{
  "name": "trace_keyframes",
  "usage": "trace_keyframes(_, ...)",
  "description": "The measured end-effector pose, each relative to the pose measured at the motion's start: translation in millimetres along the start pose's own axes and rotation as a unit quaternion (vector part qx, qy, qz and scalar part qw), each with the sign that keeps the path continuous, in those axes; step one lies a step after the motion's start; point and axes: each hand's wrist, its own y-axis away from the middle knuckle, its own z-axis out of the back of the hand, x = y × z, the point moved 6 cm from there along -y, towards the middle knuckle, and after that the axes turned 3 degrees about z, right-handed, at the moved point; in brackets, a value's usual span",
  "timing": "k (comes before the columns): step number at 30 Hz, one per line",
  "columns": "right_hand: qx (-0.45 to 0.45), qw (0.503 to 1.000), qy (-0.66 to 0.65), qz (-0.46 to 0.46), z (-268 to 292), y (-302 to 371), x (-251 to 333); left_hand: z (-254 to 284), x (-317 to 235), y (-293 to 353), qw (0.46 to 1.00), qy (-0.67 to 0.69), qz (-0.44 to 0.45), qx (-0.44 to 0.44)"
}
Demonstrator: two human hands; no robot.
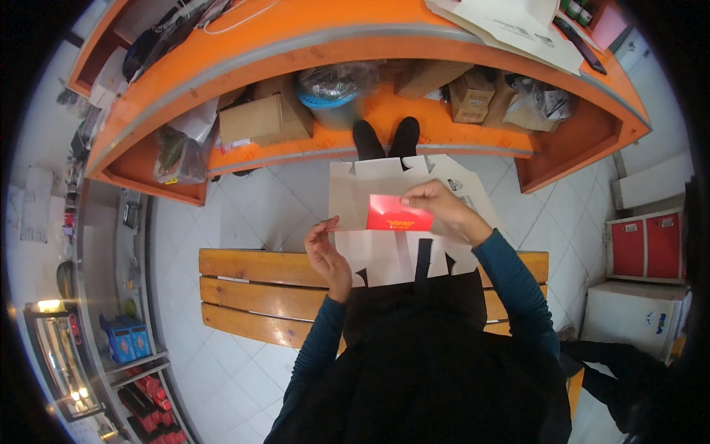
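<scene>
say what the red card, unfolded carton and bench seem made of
Red card: probably glossy paper or thin card, showing a pale sheen.
Unfolded carton: likely matte paperboard, judging by its thin, notched flaps.
Bench: apparently varnished wood; its yellow-brown slats catch the light.

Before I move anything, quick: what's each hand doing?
Left hand: fingers partly curled at the left edge of the cardboard; can't tell if it grips.
Right hand: closed, holding the red card.

Print on red card point(388, 209) seemingly blurred
</scene>
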Motion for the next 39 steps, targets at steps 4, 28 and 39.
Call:
trace_keyframes(4, -0.002, 0.990, 0.113, 0.087, 4, -14, 35, -33, -30, -26, 0.968, -0.203, -0.107, 0.102)
trace_keyframes(28, -0.127, 0.935, 0.223, 0.246, -10, 33, 125, -110, -88, -29, 0.793, -0.391, -0.347, 0.314)
trace_keyframes(39, -0.537, 0.709, 0.323, 0.323, -28, 157, 39, -80, -66, 3, 0.845, -0.361, -0.231, 0.320)
